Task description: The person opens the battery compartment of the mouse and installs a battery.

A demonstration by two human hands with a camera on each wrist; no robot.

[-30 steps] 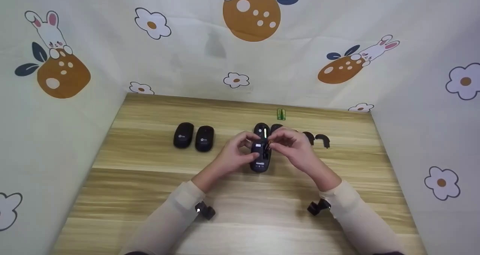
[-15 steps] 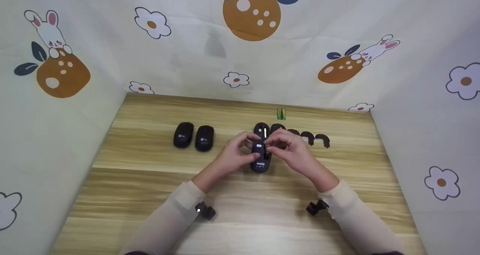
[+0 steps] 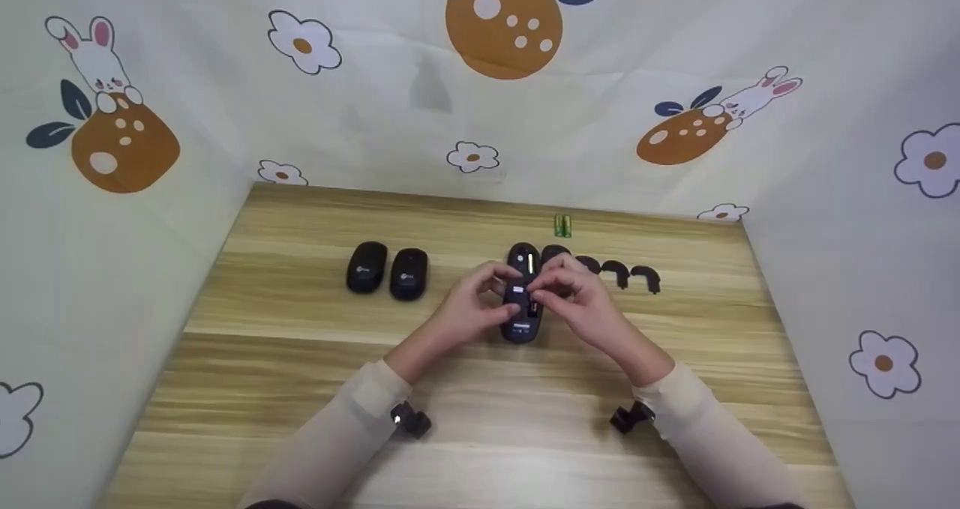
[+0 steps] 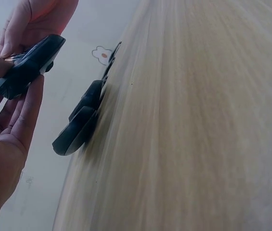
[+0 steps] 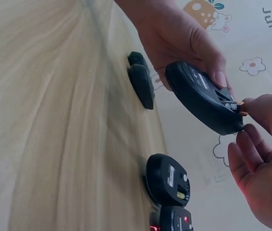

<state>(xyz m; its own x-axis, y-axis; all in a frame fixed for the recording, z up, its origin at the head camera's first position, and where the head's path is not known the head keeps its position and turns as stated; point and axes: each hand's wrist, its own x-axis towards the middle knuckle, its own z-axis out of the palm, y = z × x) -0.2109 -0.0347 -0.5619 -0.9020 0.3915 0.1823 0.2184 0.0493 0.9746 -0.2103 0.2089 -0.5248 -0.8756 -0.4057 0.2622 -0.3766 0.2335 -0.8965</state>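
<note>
Black plastic formed the held mouse [image 5: 193, 101], which sat underside up within the left grip [image 3: 474, 300], raised clear of the bench [image 3: 480, 438]. The left thumb lay on the underside by the open slot, and the fingers bent round the far side, so the body was held firmly between them. The right grip [image 3: 576, 293] was drawn almost together over that slot: thumb and forefinger pinched a battery [image 5: 231, 106] near its copper-coloured end, with part of its length in the slot. How deeply it was seated could not be told. The other right fingers were bent, close by the end of the held mouse.

Just beyond, on the bench, an overturned mouse [image 3: 523, 253] had a cell [image 3: 531, 262] in its slot. Beside it lay a second overturned mouse [image 3: 555, 252], a small red light showing on its underside. Three curved covers [image 3: 646, 274] lay in a row to the right, the nearest partly hidden by the hand. Two green batteries [image 3: 559, 226] lay side by side farther back. Two upright mice [image 3: 409, 275] rested well apart on the left.
</note>
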